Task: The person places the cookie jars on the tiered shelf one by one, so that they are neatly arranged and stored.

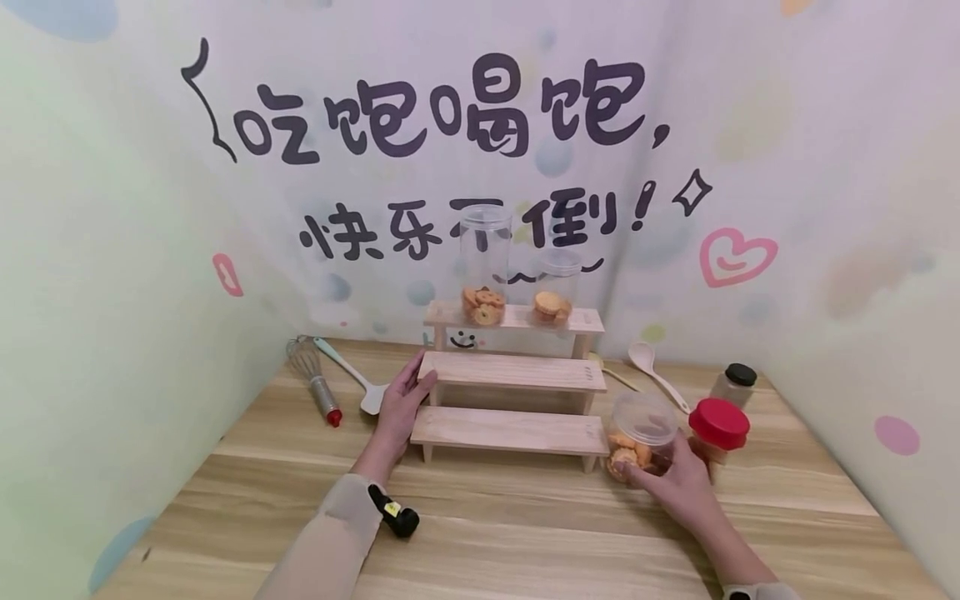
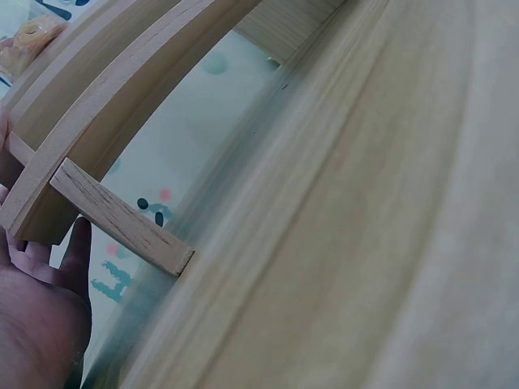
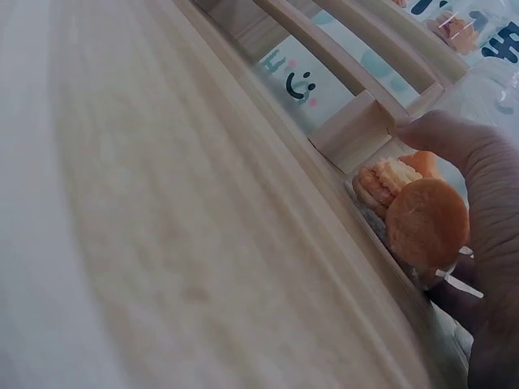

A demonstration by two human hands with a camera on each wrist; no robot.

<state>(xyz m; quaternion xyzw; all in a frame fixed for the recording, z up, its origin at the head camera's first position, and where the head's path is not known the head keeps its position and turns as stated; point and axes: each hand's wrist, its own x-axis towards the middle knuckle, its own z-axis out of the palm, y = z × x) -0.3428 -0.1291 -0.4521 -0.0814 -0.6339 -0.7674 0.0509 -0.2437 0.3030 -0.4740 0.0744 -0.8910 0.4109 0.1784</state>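
A three-tier wooden shelf stand point(image 1: 510, 429) stands on the table. My left hand point(image 1: 405, 404) grips its left end at the middle tier; in the left wrist view, fingers point(image 2: 77, 255) show under a board beside a leg. To the right of the stand, my right hand point(image 1: 678, 483) holds a clear plastic jar point(image 1: 643, 421) with a clear lid and cookies inside. Seen from the right wrist, the thumb point(image 3: 442, 134) lies along the near side of the jar, around the cookies point(image 3: 426, 219). On the top tier are a tall jar point(image 1: 485, 267) and a shorter jar point(image 1: 557, 292), both with cookies.
Beyond my right hand stand a red-lidded jar point(image 1: 718, 425) and a black-lidded jar point(image 1: 735, 383). A white spoon point(image 1: 660, 375) lies behind them. On the left are a whisk point(image 1: 318, 379) and a white spatula point(image 1: 352, 375). A printed curtain point(image 1: 420, 50) hangs behind the table.
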